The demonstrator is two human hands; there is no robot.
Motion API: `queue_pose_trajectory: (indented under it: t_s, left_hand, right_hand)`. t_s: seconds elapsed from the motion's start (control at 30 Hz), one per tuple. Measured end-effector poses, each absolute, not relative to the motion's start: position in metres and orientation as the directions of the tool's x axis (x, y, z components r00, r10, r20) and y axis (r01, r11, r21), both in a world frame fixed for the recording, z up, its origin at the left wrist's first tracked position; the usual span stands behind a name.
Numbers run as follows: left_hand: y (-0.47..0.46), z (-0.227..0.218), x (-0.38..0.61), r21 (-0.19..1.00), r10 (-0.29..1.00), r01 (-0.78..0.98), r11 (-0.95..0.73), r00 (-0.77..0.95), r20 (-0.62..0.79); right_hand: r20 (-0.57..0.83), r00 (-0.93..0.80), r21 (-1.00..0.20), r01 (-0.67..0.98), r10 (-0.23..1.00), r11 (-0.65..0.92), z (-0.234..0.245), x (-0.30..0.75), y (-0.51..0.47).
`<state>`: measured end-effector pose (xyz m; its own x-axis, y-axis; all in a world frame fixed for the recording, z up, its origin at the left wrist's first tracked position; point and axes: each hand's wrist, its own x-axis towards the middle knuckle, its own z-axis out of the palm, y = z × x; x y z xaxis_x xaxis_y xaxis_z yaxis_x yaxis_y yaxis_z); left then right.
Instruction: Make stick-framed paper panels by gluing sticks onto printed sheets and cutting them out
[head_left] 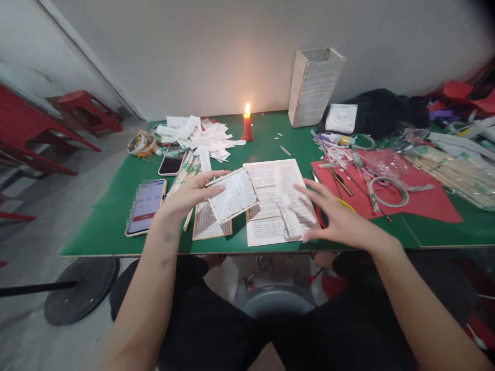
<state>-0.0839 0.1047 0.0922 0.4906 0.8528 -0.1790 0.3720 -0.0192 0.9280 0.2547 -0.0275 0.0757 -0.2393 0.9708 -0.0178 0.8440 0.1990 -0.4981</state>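
Note:
My left hand (193,190) grips a paper-covered panel (234,195) with thin stick edges, tilted above the table, thumb on its face. A similar framed panel (212,226) lies flat beneath it, partly covered. To the right, printed sheets (266,234) lie on the green table, with a thin stick frame on top. Scissors (286,219) with pale handles rest on these sheets. My right hand (332,219) hovers over the sheets' right edge, fingers spread, with nothing in it.
A lit red candle (247,126) stands at the back, beside white paper strips (209,136). A tall paper-covered box (315,87) stands against the wall. Left are a phone (146,208) and wooden sticks (185,172). Red paper (421,206) under wires and tools lies right.

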Motion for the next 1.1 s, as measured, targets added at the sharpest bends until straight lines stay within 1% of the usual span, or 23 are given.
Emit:
queue_pose_trajectory:
  t_s: [0.03, 0.07, 0.13, 0.17, 0.23, 0.27, 0.4, 0.47, 0.5, 0.57, 0.6, 0.67, 0.7, 0.77, 0.83, 0.9, 1.0, 1.1]
  left_hand:
    - [0.104, 0.092, -0.084, 0.928, 0.850, 0.371, -0.030, 0.498, -0.172]
    - [0.104, 0.091, -0.084, 0.929, 0.846, 0.368, -0.037, 0.506, -0.167]
    - [0.104, 0.090, -0.085, 0.934, 0.836, 0.355, -0.041, 0.524, -0.162]
    - [0.104, 0.090, -0.086, 0.936, 0.833, 0.350, -0.039, 0.529, -0.163]
    - [0.104, 0.090, -0.088, 0.938, 0.831, 0.346, -0.032, 0.530, -0.167]
    - [0.104, 0.091, -0.089, 0.938, 0.835, 0.346, -0.028, 0.524, -0.168]
    - [0.105, 0.088, -0.093, 0.936, 0.852, 0.350, -0.026, 0.498, -0.162]
    - [0.107, 0.086, -0.094, 0.936, 0.844, 0.350, -0.036, 0.513, -0.159]
    - [0.107, 0.085, -0.095, 0.936, 0.837, 0.350, -0.049, 0.526, -0.153]
    - [0.108, 0.084, -0.096, 0.931, 0.822, 0.356, -0.082, 0.552, -0.138]
    - [0.108, 0.084, -0.097, 0.928, 0.816, 0.360, -0.098, 0.563, -0.132]
    - [0.107, 0.084, -0.097, 0.926, 0.807, 0.361, -0.110, 0.576, -0.128]
    - [0.107, 0.084, -0.096, 0.928, 0.804, 0.358, -0.105, 0.580, -0.133]
    - [0.106, 0.083, -0.094, 0.933, 0.795, 0.351, -0.074, 0.586, -0.157]
    - [0.105, 0.081, -0.090, 0.936, 0.778, 0.349, -0.040, 0.599, -0.190]
    - [0.104, 0.079, -0.085, 0.936, 0.758, 0.352, -0.017, 0.615, -0.218]
    - [0.103, 0.078, -0.081, 0.940, 0.744, 0.341, -0.001, 0.628, -0.227]
    - [0.103, 0.078, -0.081, 0.947, 0.760, 0.322, 0.003, 0.615, -0.211]
  right_hand:
    - [-0.015, -0.363, -0.572, 0.767, 0.932, 0.290, 0.074, 0.252, -0.025]
    - [-0.023, -0.440, -0.622, 0.709, 0.898, 0.332, 0.070, 0.249, -0.022]
    - [-0.050, -0.481, -0.692, 0.648, 0.875, 0.317, 0.061, 0.245, -0.017]
    - [-0.064, -0.462, -0.712, 0.643, 0.885, 0.284, 0.055, 0.244, -0.015]
    - [-0.040, -0.397, -0.721, 0.646, 0.917, 0.248, 0.042, 0.244, -0.014]
    - [0.009, -0.363, -0.715, 0.649, 0.932, 0.260, 0.035, 0.245, -0.014]
    - [0.312, -0.288, -0.679, 0.600, 0.905, 0.424, 0.010, 0.249, -0.019]
    - [0.412, -0.159, -0.705, 0.569, 0.897, 0.425, 0.006, 0.249, -0.018]
    - [0.434, -0.056, -0.742, 0.543, 0.899, 0.393, 0.008, 0.248, -0.016]
    - [0.402, 0.157, -0.837, 0.461, 0.902, 0.293, 0.016, 0.247, -0.008]
    - [0.358, 0.213, -0.878, 0.408, 0.909, 0.250, 0.021, 0.246, -0.001]
    - [0.267, 0.187, -0.907, 0.380, 0.945, 0.180, 0.030, 0.244, 0.015]
    - [0.224, 0.143, -0.904, 0.399, 0.964, 0.151, 0.034, 0.243, 0.023]
    - [0.116, 0.027, -0.851, 0.518, 0.993, 0.085, 0.038, 0.241, 0.040]
    - [0.022, -0.077, -0.742, 0.667, 0.997, 0.068, 0.039, 0.238, 0.053]
    - [-0.035, -0.141, -0.622, 0.778, 0.989, 0.088, 0.040, 0.234, 0.062]
    - [-0.041, -0.168, -0.505, 0.854, 0.985, 0.124, 0.040, 0.226, 0.065]
    - [-0.003, -0.152, -0.454, 0.881, 0.988, 0.134, 0.039, 0.220, 0.058]
